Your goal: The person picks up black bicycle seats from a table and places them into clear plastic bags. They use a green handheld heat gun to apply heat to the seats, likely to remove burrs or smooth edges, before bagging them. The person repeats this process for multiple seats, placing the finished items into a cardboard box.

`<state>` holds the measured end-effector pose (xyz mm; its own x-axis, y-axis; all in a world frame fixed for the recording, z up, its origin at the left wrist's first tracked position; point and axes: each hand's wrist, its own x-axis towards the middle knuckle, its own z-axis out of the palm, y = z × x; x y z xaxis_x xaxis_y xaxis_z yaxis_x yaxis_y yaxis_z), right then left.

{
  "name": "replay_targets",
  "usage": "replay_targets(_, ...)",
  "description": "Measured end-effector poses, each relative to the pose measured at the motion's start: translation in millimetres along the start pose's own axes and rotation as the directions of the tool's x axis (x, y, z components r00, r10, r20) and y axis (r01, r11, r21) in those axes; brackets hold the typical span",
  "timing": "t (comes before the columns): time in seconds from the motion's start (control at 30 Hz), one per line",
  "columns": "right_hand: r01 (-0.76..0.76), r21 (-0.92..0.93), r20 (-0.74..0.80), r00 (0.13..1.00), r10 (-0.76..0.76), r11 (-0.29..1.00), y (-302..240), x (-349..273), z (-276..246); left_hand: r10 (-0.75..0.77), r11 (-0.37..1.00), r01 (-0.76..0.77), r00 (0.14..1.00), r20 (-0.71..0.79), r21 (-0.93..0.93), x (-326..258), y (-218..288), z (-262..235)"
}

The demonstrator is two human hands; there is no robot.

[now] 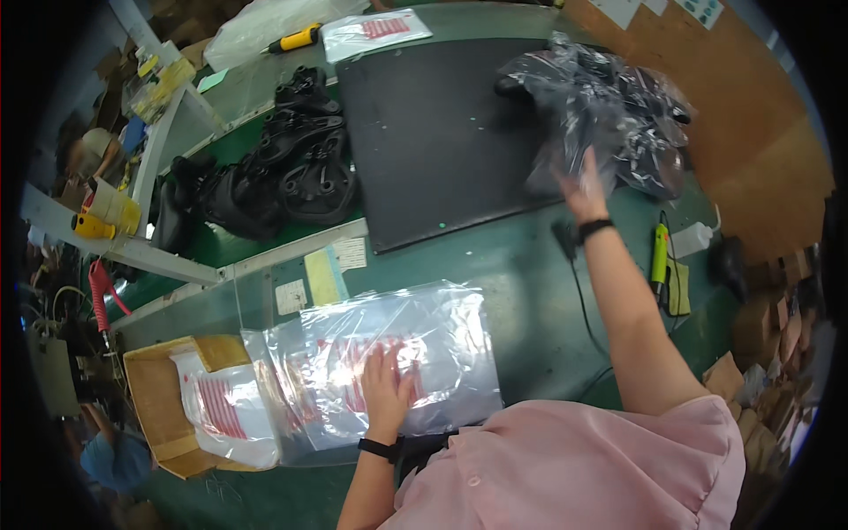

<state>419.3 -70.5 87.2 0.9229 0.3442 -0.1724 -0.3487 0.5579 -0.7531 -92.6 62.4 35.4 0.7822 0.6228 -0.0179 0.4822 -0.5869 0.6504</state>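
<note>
My left hand (382,393) lies flat, fingers spread, on a stack of clear plastic bags (464,340) with red print at the near side of the table. At the far right, my right hand (584,190) reaches to a clear plastic bag (579,115) with dark objects inside. Its fingers are stretched out and apart against the bag's near edge, and the film partly blurs them. That bag rests partly on a black mat (433,132) and overhangs its right side.
Several black moulded parts (309,168) lie left of the mat. A cardboard box (159,406) holds more printed bags. Near my right forearm are a green pen-shaped tool (660,252), a cable (580,300) and a white bottle (692,239). A yellow-black screwdriver (296,39) lies at the back.
</note>
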Motion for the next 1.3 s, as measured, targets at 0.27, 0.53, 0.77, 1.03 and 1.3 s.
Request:
replay_targets(0.27,0.476,-0.821,0.551,0.804,0.223,0.314,179.7,61.3,183.3,-0.184,0.965,0.167,0.981,0.068,0.202,0.0,-47.3,6.9)
replay_targets(0.53,0.96,-0.037,0.913,0.146,0.38,-0.278,326.8,104.3,312.5,-0.231,0.897,0.21,0.973,0.008,0.389,8.5,-50.0,9.5)
replay_targets(0.77,0.978,0.165,0.787,-0.054,0.615,-0.125,275.9,108.0,329.2,-0.295,0.898,0.268,0.955,0.026,0.348,17.6,-53.2,1.0)
replay_targets(1.03,0.74,-0.672,0.645,0.608,0.464,-0.037,111.8,-27.3,158.7,-0.249,0.924,0.253,0.967,-0.051,0.287,41.3,-79.0,-9.9)
replay_targets(1.3,0.36,-0.834,0.295,0.931,0.214,-0.417,18.3,-198.6,-49.7,-0.032,0.998,0.038,0.993,-0.11,0.056,65.4,7.7,-5.7)
